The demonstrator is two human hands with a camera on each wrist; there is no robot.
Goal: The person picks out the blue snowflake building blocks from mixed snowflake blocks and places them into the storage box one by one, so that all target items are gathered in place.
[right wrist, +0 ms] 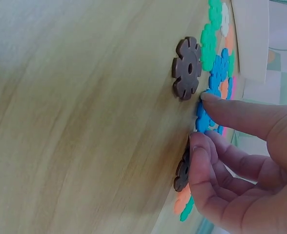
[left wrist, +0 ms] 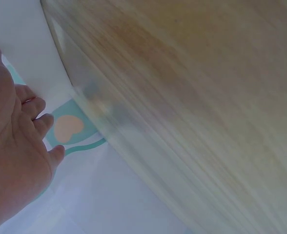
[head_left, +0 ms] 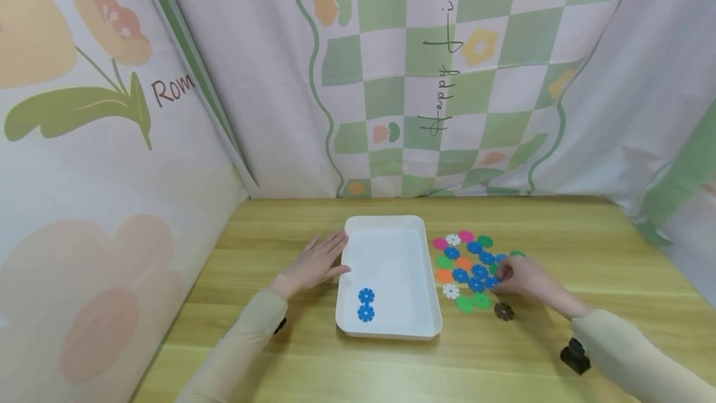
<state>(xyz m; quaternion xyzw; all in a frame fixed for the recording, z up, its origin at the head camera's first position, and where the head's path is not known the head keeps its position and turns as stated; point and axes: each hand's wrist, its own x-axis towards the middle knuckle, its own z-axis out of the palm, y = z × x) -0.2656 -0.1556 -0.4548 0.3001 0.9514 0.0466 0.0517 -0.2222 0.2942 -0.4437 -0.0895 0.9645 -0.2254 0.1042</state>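
Observation:
In the head view, my left hand (head_left: 315, 264) rests at the left rim of a white tray (head_left: 391, 266), fingers straight and spread. The left wrist view has the same hand (left wrist: 21, 136) with its fingers extended. Inside the tray, near its front left corner, lie two blue notched plastic discs (head_left: 366, 313), one in front of the other. My right hand (head_left: 526, 277) is at the right side of a loose spread of coloured discs. Its thumb and fingertips pinch a blue notched disc (right wrist: 201, 118) at opposite edges, low over the table. A brown disc (right wrist: 186, 68) lies beside the thumb.
Right of the tray lie several blue, green, orange, pink and white discs (head_left: 450, 291). Another brown disc (right wrist: 181, 174) is partly behind my right fingers. A patterned curtain (head_left: 436, 79) hangs behind the wooden table (head_left: 302, 353).

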